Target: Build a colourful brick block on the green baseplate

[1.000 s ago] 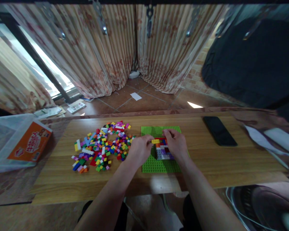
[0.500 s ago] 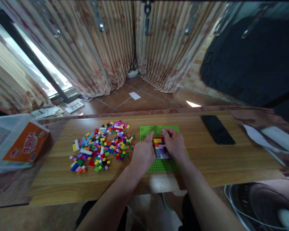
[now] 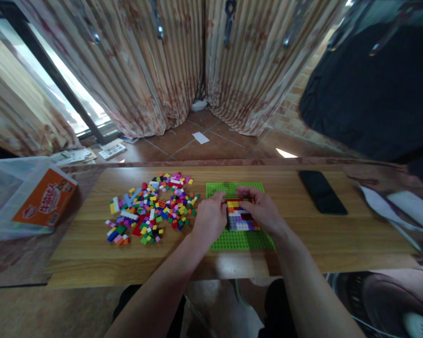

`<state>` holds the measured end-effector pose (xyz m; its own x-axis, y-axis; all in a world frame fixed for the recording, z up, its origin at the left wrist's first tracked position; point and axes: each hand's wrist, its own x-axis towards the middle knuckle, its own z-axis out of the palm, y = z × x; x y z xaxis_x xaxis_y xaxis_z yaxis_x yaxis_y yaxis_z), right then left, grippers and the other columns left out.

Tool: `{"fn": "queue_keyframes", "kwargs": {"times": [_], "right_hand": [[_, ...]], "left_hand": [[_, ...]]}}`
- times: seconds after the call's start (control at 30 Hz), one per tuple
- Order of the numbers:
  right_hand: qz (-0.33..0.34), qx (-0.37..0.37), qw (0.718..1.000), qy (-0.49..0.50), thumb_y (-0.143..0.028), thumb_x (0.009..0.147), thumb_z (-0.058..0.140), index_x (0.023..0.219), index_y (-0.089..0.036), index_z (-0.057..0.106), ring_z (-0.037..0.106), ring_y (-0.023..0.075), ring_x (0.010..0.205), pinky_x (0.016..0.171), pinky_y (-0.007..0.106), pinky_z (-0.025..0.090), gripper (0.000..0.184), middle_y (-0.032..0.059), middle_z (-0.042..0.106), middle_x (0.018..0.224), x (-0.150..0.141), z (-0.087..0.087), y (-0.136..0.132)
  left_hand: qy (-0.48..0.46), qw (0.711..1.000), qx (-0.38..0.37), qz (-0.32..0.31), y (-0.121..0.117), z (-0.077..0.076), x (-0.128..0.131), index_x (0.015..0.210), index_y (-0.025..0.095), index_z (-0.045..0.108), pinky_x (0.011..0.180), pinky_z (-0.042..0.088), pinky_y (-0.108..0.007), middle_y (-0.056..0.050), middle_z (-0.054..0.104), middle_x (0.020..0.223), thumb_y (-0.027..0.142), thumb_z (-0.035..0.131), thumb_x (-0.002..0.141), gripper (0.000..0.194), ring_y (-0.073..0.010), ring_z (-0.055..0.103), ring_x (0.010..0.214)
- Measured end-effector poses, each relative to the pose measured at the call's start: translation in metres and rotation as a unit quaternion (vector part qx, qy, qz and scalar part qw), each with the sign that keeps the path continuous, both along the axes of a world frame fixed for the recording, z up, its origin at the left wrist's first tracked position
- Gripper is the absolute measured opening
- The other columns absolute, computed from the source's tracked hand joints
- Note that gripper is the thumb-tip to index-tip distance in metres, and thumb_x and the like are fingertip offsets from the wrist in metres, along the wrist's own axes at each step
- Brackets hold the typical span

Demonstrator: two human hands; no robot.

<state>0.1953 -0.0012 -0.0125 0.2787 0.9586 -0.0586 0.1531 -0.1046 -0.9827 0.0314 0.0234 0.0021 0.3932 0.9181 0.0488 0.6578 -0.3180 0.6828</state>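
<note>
Green plate (image 3: 241, 243) nearly spanning the table's (image 3: 320, 251) depth, bricks (image 3: 151, 216) left, phone (image 3: 322, 192) well right, right hand (image 3: 262, 209) parted over the build (image 3: 239, 224), left hand (image 3: 211, 213) beside it, can't tell its grip

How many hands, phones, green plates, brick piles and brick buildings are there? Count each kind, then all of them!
Left hand and right hand: 2
Phone: 1
Green plate: 1
Brick pile: 1
Brick building: 1
Total: 6
</note>
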Motion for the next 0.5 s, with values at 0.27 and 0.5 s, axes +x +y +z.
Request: {"fn": "queue_keyframes", "kwargs": {"times": [0.27,0.5], "right_hand": [[0.001,-0.019,1.000,-0.012,-0.016,0.062,0.065,0.099,-0.019,0.068,0.066,0.0189,0.091,0.083,0.036,0.054,0.037,0.0045,0.071,0.097,-0.0014,0.0023,0.0004],[0.005,-0.020,1.000,-0.008,-0.016,0.062,0.064,0.098,-0.019,0.067,0.067,0.0196,0.093,0.084,0.037,0.054,0.036,0.0052,0.071,0.098,-0.0005,-0.0006,0.0021]], "left_hand": [[-0.041,0.998,0.012,-0.041,0.0014,0.0028,-0.0019,0.100,0.016,0.073,0.082,0.053,-0.031,-0.009,0.075,0.098,0.011,0.047,0.088,0.029,-0.0197,0.069,0.087],[-0.132,0.988,-0.082,0.001,0.0097,-0.0012,-0.0013,0.093,0.014,0.076,0.072,0.053,-0.026,-0.006,0.075,0.083,0.015,0.058,0.084,0.020,-0.0150,0.067,0.071]]}}
